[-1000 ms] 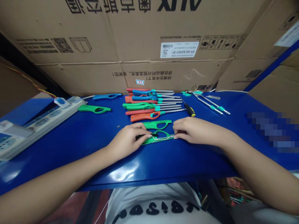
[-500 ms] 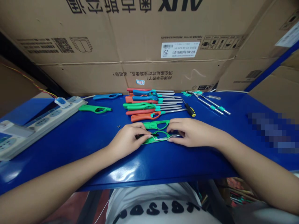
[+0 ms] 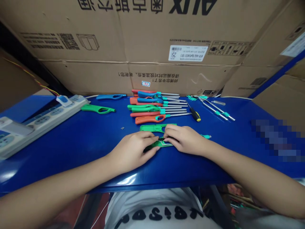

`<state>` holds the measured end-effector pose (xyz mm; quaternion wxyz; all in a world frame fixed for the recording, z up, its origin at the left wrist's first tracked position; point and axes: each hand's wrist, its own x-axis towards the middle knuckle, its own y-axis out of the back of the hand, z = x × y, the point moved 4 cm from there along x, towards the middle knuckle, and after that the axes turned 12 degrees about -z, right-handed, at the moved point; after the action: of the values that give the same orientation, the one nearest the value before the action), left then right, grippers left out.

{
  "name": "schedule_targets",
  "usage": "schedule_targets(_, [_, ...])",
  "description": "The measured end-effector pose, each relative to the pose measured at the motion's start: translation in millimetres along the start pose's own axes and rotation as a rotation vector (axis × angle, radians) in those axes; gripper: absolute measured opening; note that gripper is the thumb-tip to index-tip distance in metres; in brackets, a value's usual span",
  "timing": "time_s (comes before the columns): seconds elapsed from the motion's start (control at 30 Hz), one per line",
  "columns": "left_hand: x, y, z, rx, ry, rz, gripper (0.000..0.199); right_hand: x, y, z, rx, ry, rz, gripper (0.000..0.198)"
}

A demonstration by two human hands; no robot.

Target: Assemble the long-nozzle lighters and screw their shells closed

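Observation:
An opened green lighter casing half [image 3: 164, 144] lies under my hands, with a black part [image 3: 161, 139] and white wires in it. My left hand [image 3: 134, 149] is closed around the left end of this half, thumb at its near edge and fingertips by the black part. My right hand [image 3: 184, 139] pinches at the right end of the black part, over the casing. Past its knuckles a teal-tipped metal tube [image 3: 206, 136] sticks out to the right. The matching green casing half [image 3: 151, 128] lies just behind, inner side up.
Several red, blue and green long-necked lighters [image 3: 150, 119] lie in a row behind. A screwdriver [image 3: 195, 115], metal tubes [image 3: 215, 111] and small screws [image 3: 122, 128] are nearby. At left are a power strip [image 3: 45, 124] and green [image 3: 95, 109] and blue [image 3: 111, 97] casings. Cardboard [image 3: 143, 57] stands behind.
My right hand has moved left from the metal tube to the black part and wires. My left hand has shifted slightly right, its thumb now at the casing's near edge.

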<state>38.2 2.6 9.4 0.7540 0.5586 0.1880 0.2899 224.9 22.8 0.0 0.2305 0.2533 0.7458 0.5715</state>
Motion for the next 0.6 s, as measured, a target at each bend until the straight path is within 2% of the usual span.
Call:
schedule_targets(0.23, [-1.9, -2.3, 1.2, 0.065, -0.032, -0.019, 0.029, 0.0, 0.4, -3.0, -0.159, -0.056, -0.067, 0.021])
schedule_targets(0.43, [-0.8, -4.0, 0.4, 0.064, -0.051, -0.026, 0.027, -2.6, 0.1, -3.2, -0.186, 0.039, -0.038, 0.023])
schedule_targets(0.6, [-0.5, -3.1, 2.5, 0.1, -0.043, -0.054, 0.025, -3.7, 2.1, -3.4, -0.182, 0.067, -0.017, 0.024])
